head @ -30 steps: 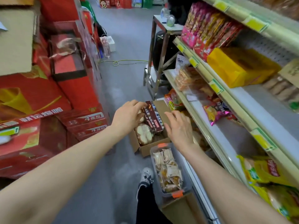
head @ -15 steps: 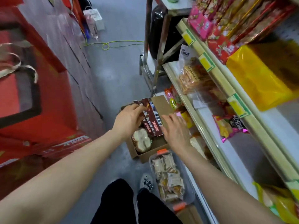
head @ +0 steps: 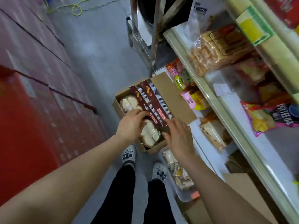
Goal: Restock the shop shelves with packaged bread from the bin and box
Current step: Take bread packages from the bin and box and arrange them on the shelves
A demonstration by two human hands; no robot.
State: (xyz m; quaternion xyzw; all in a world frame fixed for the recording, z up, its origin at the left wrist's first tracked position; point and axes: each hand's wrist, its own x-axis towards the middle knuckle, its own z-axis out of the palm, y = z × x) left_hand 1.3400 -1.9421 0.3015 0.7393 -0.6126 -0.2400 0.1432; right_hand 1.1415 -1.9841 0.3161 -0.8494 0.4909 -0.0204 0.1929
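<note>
1. Your left hand (head: 131, 125) is over the open brown cardboard box (head: 117, 107) on the floor. Its fingers curl onto the near end of the long dark-brown bread packs (head: 155, 104), but I can't tell if it's actually gripping.
2. Your right hand (head: 179, 136) is flat with fingers spread, tips touching those same packs.
3. The round pale wrapped bread (head: 149, 134) is in the box too, and the clear plastic bin (head: 181, 198) sits just beside it.

Print on the brown packets (head: 153, 104) blurs unreadably; the right forearm (head: 218, 183) hides part of the bin (head: 181, 197).
</note>
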